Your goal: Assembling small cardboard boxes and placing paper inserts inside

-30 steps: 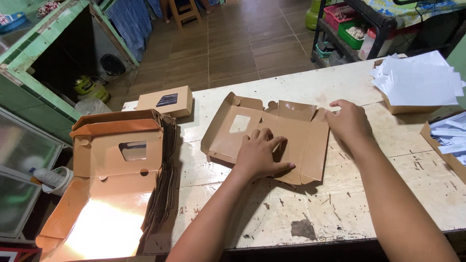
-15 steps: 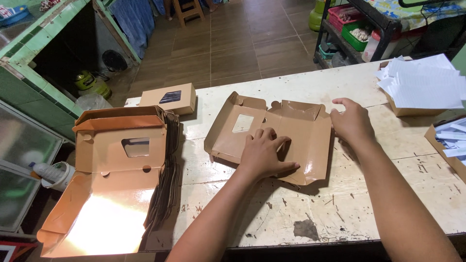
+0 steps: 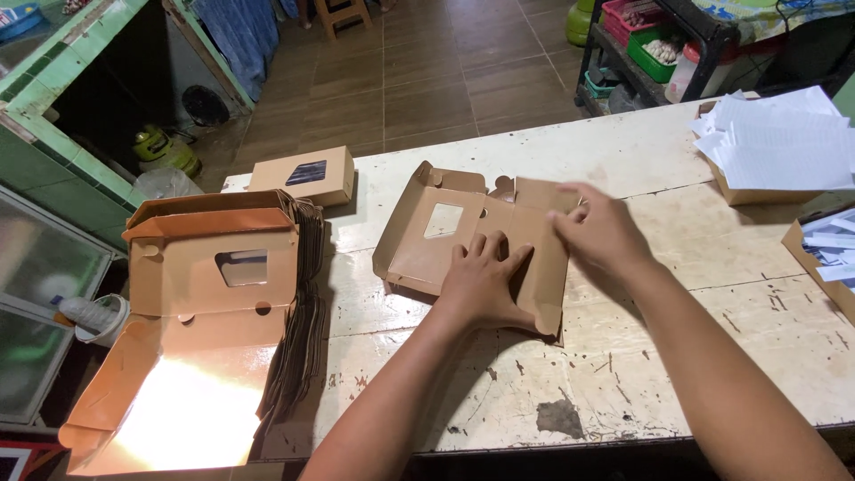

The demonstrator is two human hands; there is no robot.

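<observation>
The flat cardboard box blank (image 3: 481, 236), lying mid-bench (image 3: 677, 356), is pressed down by the open left hand (image 3: 481, 285) while its right flap is gripped by the right hand (image 3: 601, 233); folding is barely begun.

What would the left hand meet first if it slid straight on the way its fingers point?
The left hand lies flat on the unfolded cardboard box, fingers pointing away from the person. It would likely first meet the box's raised far flap, though depth is hard to judge.

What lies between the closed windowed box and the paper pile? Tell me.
In the head view, between the closed box and the paper pile lie bare tabletop and the box blank's raised flaps.
</observation>
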